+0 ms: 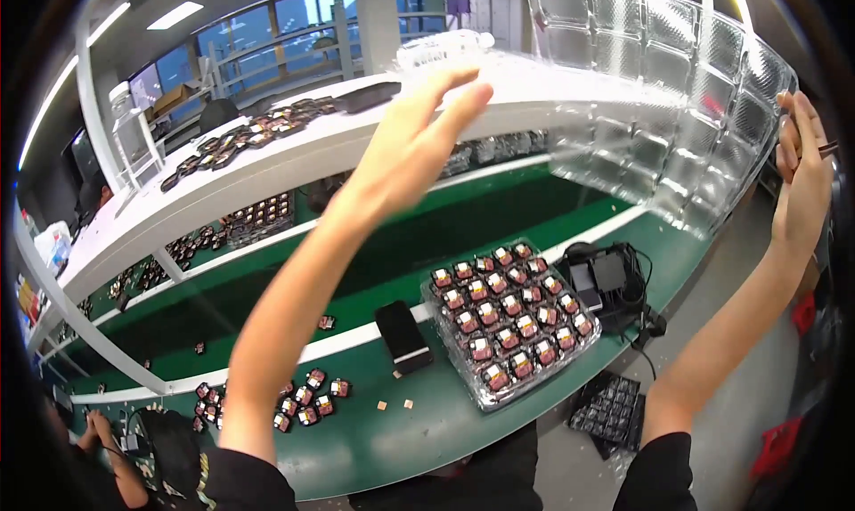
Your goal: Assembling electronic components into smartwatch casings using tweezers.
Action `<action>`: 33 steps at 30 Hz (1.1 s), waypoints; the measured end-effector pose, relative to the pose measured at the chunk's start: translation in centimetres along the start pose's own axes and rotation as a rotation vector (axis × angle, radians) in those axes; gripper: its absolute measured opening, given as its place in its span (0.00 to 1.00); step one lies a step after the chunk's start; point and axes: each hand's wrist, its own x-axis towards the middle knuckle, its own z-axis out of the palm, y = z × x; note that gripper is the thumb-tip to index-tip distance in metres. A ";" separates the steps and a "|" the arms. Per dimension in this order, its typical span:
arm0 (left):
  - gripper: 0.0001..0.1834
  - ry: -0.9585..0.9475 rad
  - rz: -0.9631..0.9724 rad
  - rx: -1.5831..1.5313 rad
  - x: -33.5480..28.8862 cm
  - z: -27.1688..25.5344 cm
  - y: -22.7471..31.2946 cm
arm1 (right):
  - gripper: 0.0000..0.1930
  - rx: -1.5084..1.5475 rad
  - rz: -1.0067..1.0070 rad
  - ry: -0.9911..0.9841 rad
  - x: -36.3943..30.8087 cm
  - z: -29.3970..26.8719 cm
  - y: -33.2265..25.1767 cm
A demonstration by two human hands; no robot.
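My right hand (pixel 800 168) grips the right edge of a clear plastic tray (pixel 668 43) with moulded compartments, held up at the upper right. My left hand (pixel 423 132) is raised in front of the white shelf, slightly blurred, its fingers stretched out and holding nothing. A gap separates it from the raised tray. Below, on the green bench, another clear tray (pixel 489 402) holds rows of small black-and-pink parts (pixel 525 326) with white and yellow labels. Loose parts of the same kind (pixel 307 415) lie in a cluster beside my left forearm, which partly hides them.
A black oblong box (pixel 403 335) and black adapters with cables (pixel 609 275) flank the filled tray. A plastic bottle (pixel 443 48) lies on the white shelf (pixel 294 150), near a row of dark parts (pixel 254 132). Black trays (pixel 608 411) sit below the bench. Another person's hand (pixel 96 431) is at lower left.
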 end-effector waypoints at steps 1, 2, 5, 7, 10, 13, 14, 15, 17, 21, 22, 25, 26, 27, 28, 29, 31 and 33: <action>0.47 0.030 0.032 -0.007 -3.3 0.7 1.2 | 0.17 0.107 0.080 -0.080 -0.4 -0.7 0.7; 0.51 0.062 0.054 -0.013 -6.3 1.4 1.9 | 0.17 0.216 0.168 -0.164 -1.0 -1.0 1.1; 0.68 0.164 0.100 0.244 -12.1 5.3 2.8 | 0.19 0.340 0.399 -0.196 -3.4 -0.2 2.1; 0.67 0.204 0.066 0.237 -13.7 6.9 2.0 | 0.20 0.295 0.516 -0.148 -4.5 -0.7 4.1; 0.68 0.097 -0.241 0.012 -15.7 9.1 -1.1 | 0.21 0.462 0.570 -0.366 -5.2 -1.7 8.1; 0.54 0.094 -0.485 -0.431 -17.9 10.8 -3.9 | 0.19 0.401 0.797 -0.333 -8.7 1.2 8.5; 0.49 0.078 -0.576 -0.695 -18.6 10.8 -4.0 | 0.18 0.427 0.799 -0.461 -9.9 1.5 9.7; 0.40 0.072 -0.655 -0.717 -19.7 10.5 -3.6 | 0.16 0.423 0.811 -0.583 -11.3 2.7 12.2; 0.36 0.164 -0.649 -0.690 -22.3 12.0 -4.1 | 0.13 0.329 0.752 -0.729 -14.6 4.8 15.7; 0.31 0.410 -0.758 -0.574 -25.9 13.6 -4.0 | 0.17 0.175 0.862 -0.868 -21.0 8.1 14.5; 0.31 0.416 -0.765 -0.570 -26.4 13.9 -4.4 | 0.19 0.157 0.908 -0.924 -22.1 8.7 15.3; 0.27 0.445 -0.744 -0.434 -27.2 14.9 -5.3 | 0.22 -0.065 0.700 -0.918 -24.3 9.3 15.7; 0.27 0.453 -0.755 -0.435 -27.5 15.2 -5.7 | 0.22 -0.102 0.637 -0.919 -25.1 9.4 17.2; 0.27 0.450 -0.734 -0.390 -27.9 15.7 -6.3 | 0.23 -0.156 0.597 -0.942 -25.6 9.1 17.6; 0.27 0.447 -0.714 -0.346 -28.2 16.2 -6.9 | 0.23 -0.209 0.556 -0.966 -26.3 8.6 17.7; 0.26 0.475 -0.701 -0.331 -28.2 16.4 -6.8 | 0.23 -0.210 0.557 -0.978 -26.6 8.4 16.8; 0.25 0.471 -0.740 -0.340 -27.7 16.8 -6.2 | 0.23 -0.364 0.483 -1.017 -26.6 7.4 14.6; 0.26 0.448 -0.721 -0.323 -27.8 17.8 -6.4 | 0.21 -0.369 0.540 -1.001 -27.6 6.0 13.2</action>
